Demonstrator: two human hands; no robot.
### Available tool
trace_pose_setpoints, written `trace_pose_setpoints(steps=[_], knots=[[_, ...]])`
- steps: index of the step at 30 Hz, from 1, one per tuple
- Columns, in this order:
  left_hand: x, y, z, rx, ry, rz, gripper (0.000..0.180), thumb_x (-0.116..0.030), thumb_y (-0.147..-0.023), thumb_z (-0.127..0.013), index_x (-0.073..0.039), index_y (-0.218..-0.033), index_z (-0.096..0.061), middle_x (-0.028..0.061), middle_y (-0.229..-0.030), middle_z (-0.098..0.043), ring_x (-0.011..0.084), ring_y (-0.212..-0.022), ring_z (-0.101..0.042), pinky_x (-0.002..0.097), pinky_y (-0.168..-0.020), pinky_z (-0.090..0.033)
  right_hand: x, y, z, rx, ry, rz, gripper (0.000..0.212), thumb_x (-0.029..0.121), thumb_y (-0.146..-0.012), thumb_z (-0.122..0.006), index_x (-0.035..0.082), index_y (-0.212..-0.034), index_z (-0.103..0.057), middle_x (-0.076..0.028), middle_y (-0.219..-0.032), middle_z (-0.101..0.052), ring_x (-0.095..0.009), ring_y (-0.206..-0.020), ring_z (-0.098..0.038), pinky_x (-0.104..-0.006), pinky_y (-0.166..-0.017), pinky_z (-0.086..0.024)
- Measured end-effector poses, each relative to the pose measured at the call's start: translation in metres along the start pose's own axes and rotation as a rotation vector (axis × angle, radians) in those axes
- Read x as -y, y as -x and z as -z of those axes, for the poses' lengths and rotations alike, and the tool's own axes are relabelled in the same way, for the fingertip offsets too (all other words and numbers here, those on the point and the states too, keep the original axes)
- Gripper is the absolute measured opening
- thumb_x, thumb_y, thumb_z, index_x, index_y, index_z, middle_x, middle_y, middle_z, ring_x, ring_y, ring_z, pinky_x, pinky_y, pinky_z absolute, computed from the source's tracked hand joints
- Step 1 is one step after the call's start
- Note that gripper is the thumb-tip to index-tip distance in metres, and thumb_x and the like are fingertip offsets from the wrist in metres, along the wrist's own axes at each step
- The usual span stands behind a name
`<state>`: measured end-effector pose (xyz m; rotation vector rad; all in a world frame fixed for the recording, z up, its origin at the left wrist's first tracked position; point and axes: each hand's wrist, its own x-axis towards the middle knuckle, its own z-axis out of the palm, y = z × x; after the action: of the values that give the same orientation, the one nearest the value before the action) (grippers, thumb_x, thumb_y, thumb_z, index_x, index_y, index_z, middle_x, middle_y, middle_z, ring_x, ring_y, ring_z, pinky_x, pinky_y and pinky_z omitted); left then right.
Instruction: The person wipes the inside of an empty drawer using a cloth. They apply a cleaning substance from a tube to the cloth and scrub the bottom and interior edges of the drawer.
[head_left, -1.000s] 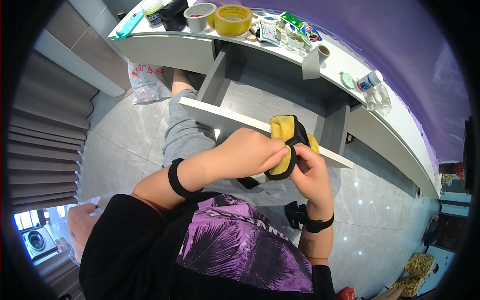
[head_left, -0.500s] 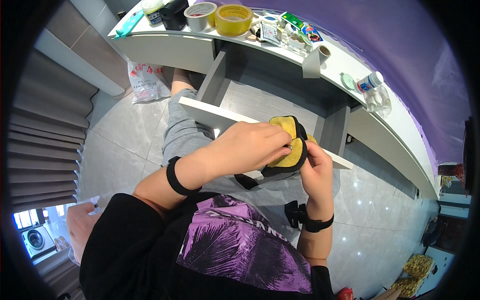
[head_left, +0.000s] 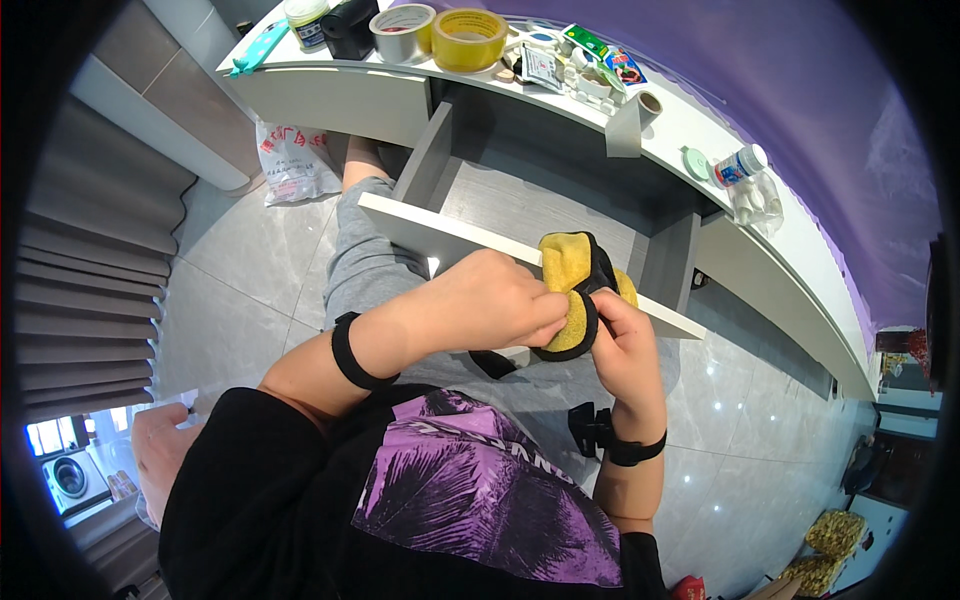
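A fuzzy yellow cloth (head_left: 566, 262), edged in black, is bunched into rounded folds. Its lower fold is grasped by the left hand (head_left: 498, 302) and right hand (head_left: 628, 340)

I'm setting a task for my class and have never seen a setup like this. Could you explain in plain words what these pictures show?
There is no machine here, just a person using two bare hands. The view comes from the left of two wide fisheye cameras worn on the head, looking down, so straight edges bend near the rim.

The left hand and right hand both grip a yellow cloth item with black edging, just by the white front of an open drawer. Fingers hide part of it, so its full shape is unclear.

On the white desktop stand a yellow tape roll, a grey tape roll and, farther right, a small bottle.
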<state>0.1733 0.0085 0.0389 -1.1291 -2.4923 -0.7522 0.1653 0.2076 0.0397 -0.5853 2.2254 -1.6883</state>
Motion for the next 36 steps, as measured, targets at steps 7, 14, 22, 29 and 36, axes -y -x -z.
trace_pose_setpoints(steps=[7, 14, 22, 29, 36], knots=[[-0.005, 0.001, -0.003, 0.066, 0.231, 0.215, 0.024, -0.025, -0.085, -0.053, -0.008, -0.070, -0.052, 0.0067, -0.055, -0.054, 0.0264, -0.051, -0.056, 0.0353, -0.047, -0.044, -0.001, -0.002, -0.002, -0.039, 0.027, 0.076, 0.010, -0.003, -0.078, -0.048, -0.004, -0.084, -0.056, -0.009, -0.074, -0.053, -0.018, -0.068, -0.051, -0.0251, -0.062, -0.040], [-0.006, -0.007, 0.002, -0.100, 0.147, 0.091, 0.016, -0.021, -0.085, -0.055, -0.008, -0.077, -0.050, 0.0064, -0.059, -0.055, 0.0260, -0.053, -0.057, 0.0351, -0.049, -0.046, -0.006, -0.002, -0.003, -0.107, -0.015, 0.032, 0.007, -0.002, -0.078, -0.050, -0.004, -0.083, -0.054, -0.009, -0.074, -0.052, -0.015, -0.068, -0.051, -0.0248, -0.061, -0.040], [-0.012, -0.004, -0.002, 0.147, 0.644, 0.486, 0.021, -0.020, -0.091, -0.048, -0.003, -0.079, -0.051, 0.0076, -0.058, -0.056, 0.0211, -0.052, -0.058, 0.0305, -0.047, -0.045, -0.002, -0.005, -0.007, -0.127, 0.131, 0.170, 0.006, -0.003, -0.075, -0.050, -0.004, -0.081, -0.053, -0.012, -0.074, -0.053, -0.023, -0.068, -0.052, -0.0287, -0.062, -0.041], [-0.006, -0.007, 0.005, 0.131, 0.611, 0.412, 0.027, -0.022, -0.094, -0.041, -0.002, -0.080, -0.053, 0.0073, -0.063, -0.059, 0.0162, -0.054, -0.060, 0.0276, -0.051, -0.046, 0.001, -0.005, -0.006, -0.202, 0.259, 0.259, 0.007, -0.005, -0.072, -0.050, -0.004, -0.079, -0.052, -0.014, -0.073, -0.052, -0.028, -0.069, -0.051, -0.0317, -0.062, -0.041], [-0.009, -0.008, 0.006, 0.142, 0.858, 0.580, 0.017, -0.017, -0.090, -0.052, -0.001, -0.084, -0.055, 0.0085, -0.067, -0.061, 0.0171, -0.056, -0.061, 0.0275, -0.053, -0.047, 0.000, -0.008, -0.006, -0.199, 0.266, 0.292, 0.007, -0.004, -0.074, -0.050, -0.003, -0.080, -0.052, -0.014, -0.070, -0.051, -0.027, -0.067, -0.049, -0.0323, -0.060, -0.039]])
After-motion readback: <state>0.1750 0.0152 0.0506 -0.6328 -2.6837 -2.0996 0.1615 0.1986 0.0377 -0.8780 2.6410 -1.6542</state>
